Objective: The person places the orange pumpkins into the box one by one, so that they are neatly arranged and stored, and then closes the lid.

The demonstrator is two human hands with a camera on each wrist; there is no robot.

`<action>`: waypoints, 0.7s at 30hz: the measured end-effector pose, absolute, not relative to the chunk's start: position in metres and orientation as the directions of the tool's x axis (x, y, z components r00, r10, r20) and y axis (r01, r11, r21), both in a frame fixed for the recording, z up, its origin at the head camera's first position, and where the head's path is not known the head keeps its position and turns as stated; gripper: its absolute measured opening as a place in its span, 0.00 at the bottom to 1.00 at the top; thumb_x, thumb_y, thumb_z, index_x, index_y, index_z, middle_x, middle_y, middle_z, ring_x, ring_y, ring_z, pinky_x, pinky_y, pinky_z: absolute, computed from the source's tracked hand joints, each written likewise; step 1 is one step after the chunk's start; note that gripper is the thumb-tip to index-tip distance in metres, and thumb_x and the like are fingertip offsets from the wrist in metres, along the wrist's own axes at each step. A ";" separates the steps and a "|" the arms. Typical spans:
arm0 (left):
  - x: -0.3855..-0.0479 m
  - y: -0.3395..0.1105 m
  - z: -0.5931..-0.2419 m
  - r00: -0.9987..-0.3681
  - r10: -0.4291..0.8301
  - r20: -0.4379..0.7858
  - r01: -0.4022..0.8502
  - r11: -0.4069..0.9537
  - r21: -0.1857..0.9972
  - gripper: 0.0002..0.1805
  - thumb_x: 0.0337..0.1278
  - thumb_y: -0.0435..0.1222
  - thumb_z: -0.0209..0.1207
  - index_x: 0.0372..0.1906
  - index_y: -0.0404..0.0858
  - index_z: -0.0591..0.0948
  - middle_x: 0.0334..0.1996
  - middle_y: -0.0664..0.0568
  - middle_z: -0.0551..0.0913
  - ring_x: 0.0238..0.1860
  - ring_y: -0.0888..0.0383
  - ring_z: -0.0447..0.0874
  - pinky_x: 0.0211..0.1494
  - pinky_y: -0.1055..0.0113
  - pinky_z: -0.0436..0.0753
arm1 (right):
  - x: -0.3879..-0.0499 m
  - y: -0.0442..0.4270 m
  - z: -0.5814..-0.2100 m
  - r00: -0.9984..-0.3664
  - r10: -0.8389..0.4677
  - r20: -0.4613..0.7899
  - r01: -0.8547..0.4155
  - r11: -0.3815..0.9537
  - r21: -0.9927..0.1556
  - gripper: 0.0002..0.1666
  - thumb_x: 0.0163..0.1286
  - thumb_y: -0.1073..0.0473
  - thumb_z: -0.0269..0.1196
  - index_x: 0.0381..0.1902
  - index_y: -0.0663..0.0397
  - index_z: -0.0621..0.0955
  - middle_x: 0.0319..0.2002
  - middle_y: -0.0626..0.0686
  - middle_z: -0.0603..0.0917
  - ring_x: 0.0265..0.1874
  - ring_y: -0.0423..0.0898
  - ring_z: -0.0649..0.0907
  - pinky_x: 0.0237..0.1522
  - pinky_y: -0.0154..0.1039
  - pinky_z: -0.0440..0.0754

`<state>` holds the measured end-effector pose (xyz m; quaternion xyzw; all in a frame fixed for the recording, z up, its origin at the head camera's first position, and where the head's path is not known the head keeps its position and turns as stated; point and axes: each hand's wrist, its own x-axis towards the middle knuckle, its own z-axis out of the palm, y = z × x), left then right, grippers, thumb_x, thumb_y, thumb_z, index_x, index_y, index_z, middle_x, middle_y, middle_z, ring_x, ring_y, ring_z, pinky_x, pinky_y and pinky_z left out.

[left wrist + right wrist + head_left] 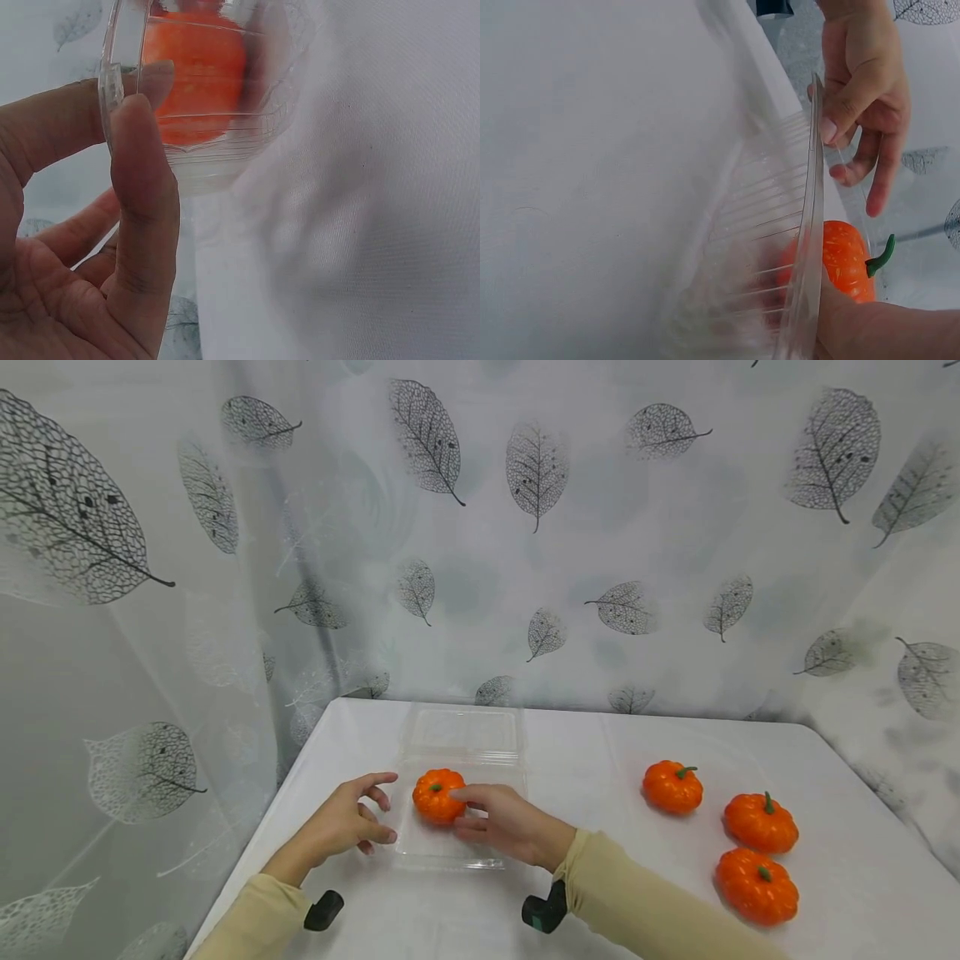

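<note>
An orange toy pumpkin (435, 806) with a green stem sits in the left part of an open clear plastic clamshell box (442, 857). My right hand (506, 821) reaches over the box, its fingertips against the pumpkin's right side. In the right wrist view the box wall partly hides the pumpkin (845, 259) and that hand's fingers. My left hand (345, 818) is at the box's left edge, fingers spread apart. In the left wrist view its thumb (139, 157) lies at the clear rim, and the index fingertip shows through the plastic.
Three more orange pumpkins stand on the right of the white table: one farther back (672, 787), one in the middle (761, 822) and one nearest (756, 887). The box's lid (463, 731) is folded back. A leaf-patterned curtain (487, 552) hangs behind the table.
</note>
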<state>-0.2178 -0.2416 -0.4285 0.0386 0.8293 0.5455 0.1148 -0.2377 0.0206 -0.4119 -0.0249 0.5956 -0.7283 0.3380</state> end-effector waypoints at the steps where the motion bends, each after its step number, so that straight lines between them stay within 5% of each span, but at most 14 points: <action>1: -0.218 -0.241 -0.429 -0.971 0.187 -0.151 -0.065 0.403 0.913 0.49 0.40 0.22 0.76 0.73 0.33 0.67 0.44 0.40 0.74 0.24 0.45 0.80 0.25 0.57 0.85 | -0.238 0.020 -0.412 -0.770 -0.520 -0.369 0.464 -0.060 -0.884 0.38 0.72 0.56 0.61 0.70 0.75 0.63 0.75 0.71 0.53 0.67 0.70 0.68 0.68 0.57 0.69; 15: -0.219 -0.242 -0.428 -0.970 0.192 -0.151 -0.064 0.398 0.915 0.48 0.41 0.22 0.75 0.73 0.32 0.67 0.44 0.39 0.74 0.24 0.50 0.79 0.24 0.58 0.85 | -0.238 0.034 -0.408 -0.785 -0.526 -0.327 0.417 -0.058 -0.907 0.48 0.73 0.55 0.60 0.77 0.72 0.49 0.75 0.71 0.53 0.68 0.69 0.69 0.66 0.55 0.73; 21: -0.220 -0.242 -0.429 -0.969 0.194 -0.151 -0.062 0.401 0.914 0.48 0.41 0.22 0.75 0.73 0.32 0.67 0.43 0.40 0.74 0.23 0.50 0.79 0.24 0.59 0.84 | -0.234 0.057 -0.396 -0.837 -0.507 -0.207 0.227 0.022 -0.974 0.39 0.73 0.54 0.62 0.75 0.63 0.62 0.71 0.64 0.66 0.64 0.61 0.76 0.63 0.50 0.76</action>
